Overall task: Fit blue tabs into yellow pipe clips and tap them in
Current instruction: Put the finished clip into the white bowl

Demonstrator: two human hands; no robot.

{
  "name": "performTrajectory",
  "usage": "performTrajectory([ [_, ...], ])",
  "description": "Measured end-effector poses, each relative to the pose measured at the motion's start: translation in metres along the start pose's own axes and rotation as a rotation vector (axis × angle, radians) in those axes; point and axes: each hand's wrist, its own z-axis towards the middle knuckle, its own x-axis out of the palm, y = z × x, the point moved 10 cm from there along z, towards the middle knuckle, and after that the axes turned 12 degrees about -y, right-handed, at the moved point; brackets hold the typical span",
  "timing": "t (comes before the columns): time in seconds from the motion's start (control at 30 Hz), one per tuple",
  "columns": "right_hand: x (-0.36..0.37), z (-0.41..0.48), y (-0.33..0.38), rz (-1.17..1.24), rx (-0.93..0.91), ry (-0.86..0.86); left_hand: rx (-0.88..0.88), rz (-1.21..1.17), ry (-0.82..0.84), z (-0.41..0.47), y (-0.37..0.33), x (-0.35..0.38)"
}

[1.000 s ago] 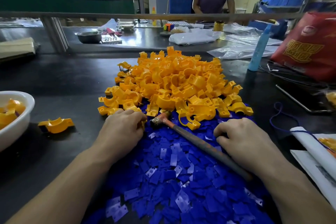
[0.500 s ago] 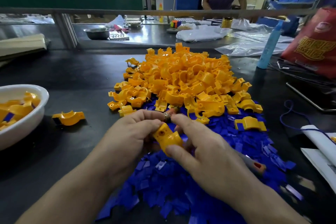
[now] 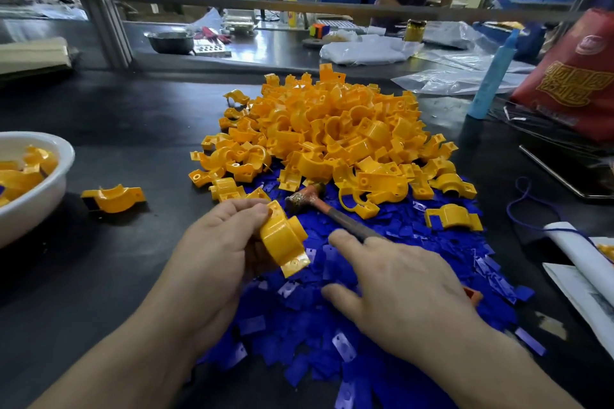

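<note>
hands fill the near half of my feed. my left hand (image 3: 216, 252) grips one yellow clip (image 3: 282, 239), thumb and curled fingers pinching its far end, so the clip is lifted off the table and tilts with its flat foot pointing near and right, above the left edge of the blue tabs (image 3: 299, 325). my right hand (image 3: 398, 289) hovers just right of it over the tabs, fingers straight and spread, holding nothing i can see. its index fingertip sits just beside the handle of the hammer (image 3: 332, 214), and the back of the hand hides the middle of that handle. the hammer lies on the tabs, head to the far left at the near foot of the heap of yellow clips (image 3: 332, 129), handle running near and right. the heap sits beyond the tabs in the middle of the dark table (image 3: 116, 116). one stray clip (image 3: 453, 216) lies on the tabs to the right. another lone clip (image 3: 113, 197) lies on bare table to the left, dark at its left end. a white bowl (image 3: 36, 209) at the left edge holds more clips. far right i see an upright blue bottle (image 3: 491, 76) and a red bag (image 3: 571, 76).
</note>
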Motion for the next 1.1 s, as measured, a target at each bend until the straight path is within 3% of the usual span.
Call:
performTrajectory([
  [0.17, 0.011, 0.002, 0.005, -0.010, -0.010, 0.047, -0.096, -0.065, 0.136, -0.006, 0.004, 0.013],
  [0.33, 0.003, 0.007, -0.005, 0.073, 0.049, -0.056, -0.093, -0.084, 0.161, -0.008, 0.000, 0.013],
  [0.57, -0.012, 0.007, -0.022, 0.487, 0.224, -0.207, -0.034, -0.010, 0.177, -0.010, 0.002, 0.016],
  [0.83, 0.001, 0.005, -0.023, 0.995, 0.422, -0.048, 0.060, 0.085, 0.194, -0.014, 0.003, 0.019],
  [1.1, -0.002, 0.002, -0.019, 1.283, 0.513, -0.061, 0.137, 0.132, 0.237, -0.018, 0.001, 0.025],
])
